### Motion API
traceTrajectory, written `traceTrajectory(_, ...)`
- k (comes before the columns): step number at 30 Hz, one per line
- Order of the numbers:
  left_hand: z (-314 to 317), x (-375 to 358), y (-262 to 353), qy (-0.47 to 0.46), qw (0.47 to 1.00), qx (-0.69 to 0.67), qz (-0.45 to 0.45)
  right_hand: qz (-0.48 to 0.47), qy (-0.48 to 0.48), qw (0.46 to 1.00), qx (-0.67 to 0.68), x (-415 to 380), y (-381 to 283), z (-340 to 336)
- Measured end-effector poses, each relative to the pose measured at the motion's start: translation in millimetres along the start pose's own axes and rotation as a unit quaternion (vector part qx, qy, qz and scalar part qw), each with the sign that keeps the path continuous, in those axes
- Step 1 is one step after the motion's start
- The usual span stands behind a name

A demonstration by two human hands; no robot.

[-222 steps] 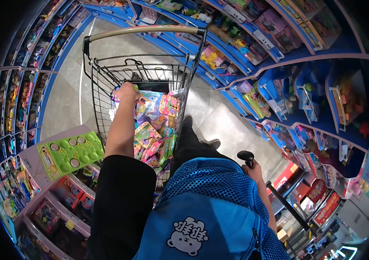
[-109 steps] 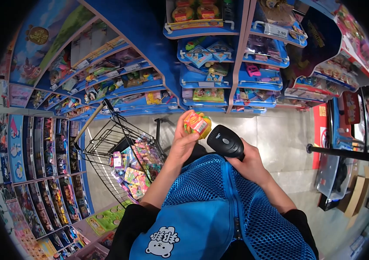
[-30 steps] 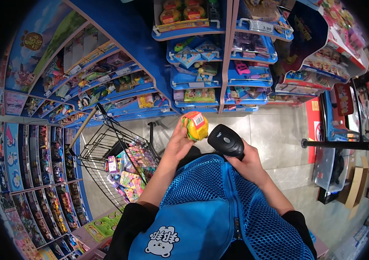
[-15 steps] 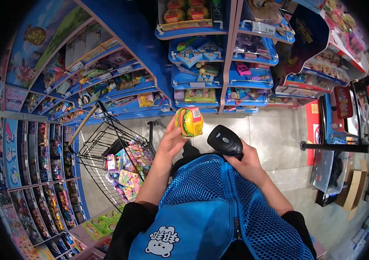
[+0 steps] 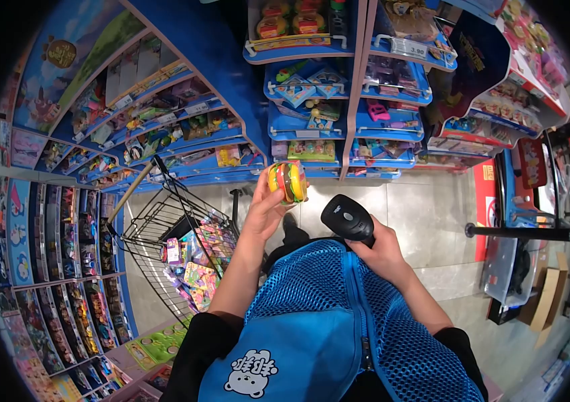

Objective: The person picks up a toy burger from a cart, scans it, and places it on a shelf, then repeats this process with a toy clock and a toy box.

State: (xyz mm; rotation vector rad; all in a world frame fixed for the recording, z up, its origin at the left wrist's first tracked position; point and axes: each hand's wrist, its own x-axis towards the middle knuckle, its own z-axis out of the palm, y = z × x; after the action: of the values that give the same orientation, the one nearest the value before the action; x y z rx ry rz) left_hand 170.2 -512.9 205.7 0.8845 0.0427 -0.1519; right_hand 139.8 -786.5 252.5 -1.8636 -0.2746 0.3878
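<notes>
Held up in front of me, a toy hamburger (image 5: 289, 182) with yellow bun halves and red, green and brown layers is gripped by my left hand (image 5: 265, 209). Its layered side faces me. My right hand (image 5: 384, 249) is wrapped round the handle of a black barcode scanner (image 5: 348, 217), whose rounded head points toward the burger with a gap between them. Below the left forearm, a black wire shopping cart (image 5: 147, 258) holds several colourful packaged toys (image 5: 201, 271).
Blue shelves (image 5: 308, 124) with small toys rise ahead, and similar burgers (image 5: 293, 21) sit on an upper shelf. Another toy rack (image 5: 74, 268) stands at the left. On the right are a black post (image 5: 519, 232), a clear plastic bin (image 5: 502, 268) and a cardboard box (image 5: 549, 295).
My left hand has turned the toy hamburger, so the barcode label that faced me is no longer in sight and its layers show. The scanner stays nearly in place.
</notes>
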Motion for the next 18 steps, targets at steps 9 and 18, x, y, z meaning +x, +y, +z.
traceTrajectory(9,11,42,24,0.109,0.993,0.009,-0.034,0.033,0.012,0.998,-0.045,7,31,-7)
traceTrajectory(18,29,70,47,0.077,0.992,0.098,-0.007,0.137,0.046,0.983,-0.113,1,130,-12)
